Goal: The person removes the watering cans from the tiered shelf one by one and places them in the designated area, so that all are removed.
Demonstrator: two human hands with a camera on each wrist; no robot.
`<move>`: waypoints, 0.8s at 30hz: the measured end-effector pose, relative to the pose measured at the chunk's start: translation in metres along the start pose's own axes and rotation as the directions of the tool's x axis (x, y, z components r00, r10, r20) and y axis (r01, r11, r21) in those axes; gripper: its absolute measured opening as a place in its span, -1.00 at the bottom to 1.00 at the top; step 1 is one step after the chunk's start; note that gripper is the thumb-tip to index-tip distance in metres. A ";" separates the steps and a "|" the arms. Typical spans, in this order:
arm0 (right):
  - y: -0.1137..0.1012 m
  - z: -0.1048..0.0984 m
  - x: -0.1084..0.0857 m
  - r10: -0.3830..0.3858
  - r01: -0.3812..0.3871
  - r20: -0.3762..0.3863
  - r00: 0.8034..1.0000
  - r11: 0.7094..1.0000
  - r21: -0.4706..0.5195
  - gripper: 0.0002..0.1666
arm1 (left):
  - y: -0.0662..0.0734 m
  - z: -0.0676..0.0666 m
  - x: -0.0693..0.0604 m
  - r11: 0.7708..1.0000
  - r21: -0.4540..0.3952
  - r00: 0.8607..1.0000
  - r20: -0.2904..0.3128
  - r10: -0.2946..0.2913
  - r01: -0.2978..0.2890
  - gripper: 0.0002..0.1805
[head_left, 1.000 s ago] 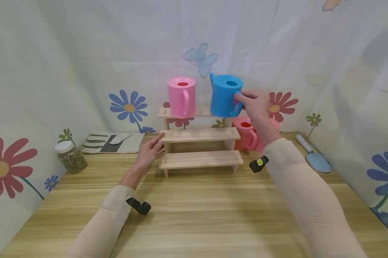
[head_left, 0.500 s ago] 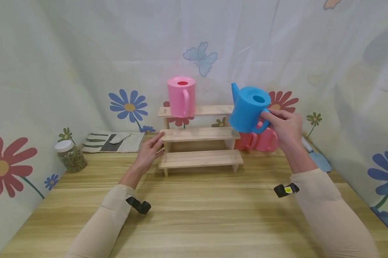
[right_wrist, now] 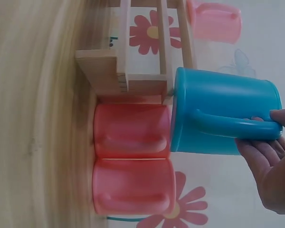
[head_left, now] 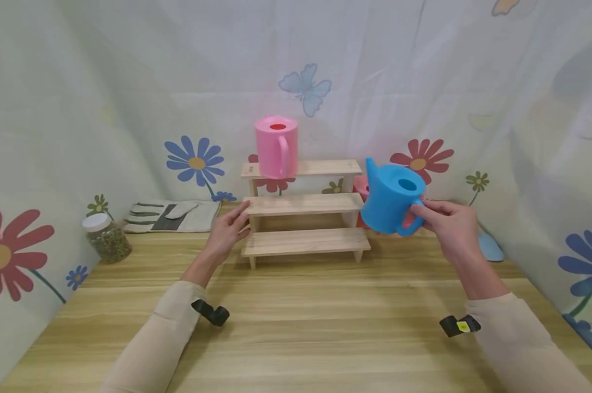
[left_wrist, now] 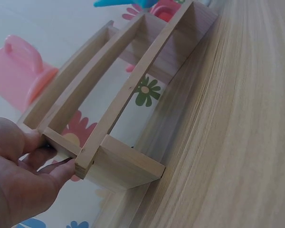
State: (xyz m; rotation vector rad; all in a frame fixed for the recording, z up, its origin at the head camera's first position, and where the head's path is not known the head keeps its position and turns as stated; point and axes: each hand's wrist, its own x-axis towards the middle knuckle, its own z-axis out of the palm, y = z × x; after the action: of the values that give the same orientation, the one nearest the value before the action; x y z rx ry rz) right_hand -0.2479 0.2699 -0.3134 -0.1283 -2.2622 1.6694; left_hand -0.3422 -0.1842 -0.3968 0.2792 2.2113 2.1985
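Note:
My right hand [head_left: 448, 226] pinches the handle of a blue watering can [head_left: 394, 199], held in the air right of a three-step wooden stand [head_left: 303, 204], its spout up and to the left. In the right wrist view the fingers [right_wrist: 263, 159] are curled at the handle of the blue can [right_wrist: 223, 111]. My left hand [head_left: 225, 232] touches the stand's left end, fingers extended; the left wrist view has the hand [left_wrist: 23, 175] against the stand's side [left_wrist: 123, 164]. A pink watering can [head_left: 276, 147] stands at the left of the top step.
Two red-pink cans, one [right_wrist: 133, 130] beside the other [right_wrist: 133, 185], stand right of the stand. A glove [head_left: 178, 216] and a jar with a white lid [head_left: 107, 238] are at the left. A trowel blade [head_left: 490, 246] shows at the right.
The blue can, in my right hand, has moved from above the top step rightward and down, and it has tilted. My left hand and the pink can have stayed in place.

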 end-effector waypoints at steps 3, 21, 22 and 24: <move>0.005 -0.004 -0.006 0.019 -0.019 -0.008 1.000 0.999 -0.036 -0.20 | 0.000 -0.001 0.000 1.000 -0.005 1.000 0.002 0.004 -0.004 -0.48; 0.045 -0.006 -0.016 0.057 -0.040 0.102 0.993 0.986 -0.164 -0.33 | 0.000 -0.001 -0.002 1.000 -0.004 1.000 -0.004 0.010 -0.010 -0.48; 0.046 -0.005 -0.016 0.059 -0.040 0.109 0.992 0.986 -0.162 -0.33 | 0.000 -0.001 -0.002 1.000 -0.004 1.000 -0.004 0.010 -0.011 -0.49; 0.049 -0.004 -0.015 0.058 -0.038 0.117 0.991 0.987 -0.159 -0.35 | 0.000 -0.001 -0.002 1.000 -0.005 1.000 -0.009 0.010 -0.010 -0.49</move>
State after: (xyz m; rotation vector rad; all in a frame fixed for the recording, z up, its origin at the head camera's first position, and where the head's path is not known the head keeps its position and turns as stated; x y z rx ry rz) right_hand -0.2380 0.2848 -0.3620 -0.1216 -2.4995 1.5604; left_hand -0.3406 -0.1855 -0.3969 0.2808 2.2131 2.2146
